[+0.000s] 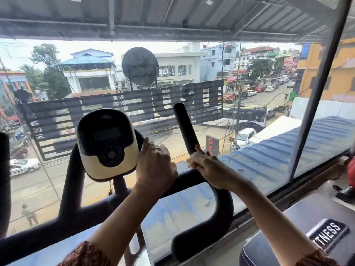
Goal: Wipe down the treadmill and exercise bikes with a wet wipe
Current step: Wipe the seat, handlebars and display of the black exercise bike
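Handlebar grip [184, 129] points up, tilted left.

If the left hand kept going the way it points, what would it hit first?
Probably the bike's console: the left hand points up along its right edge, fingertips seemingly touching it. Beyond that only the window glass, though depth is unclear.

Exercise bike [73, 214]: black tubular handlebar [221, 198], right grip [184, 127] upright; cream-and-black console [107, 143] at centre, screen dark.
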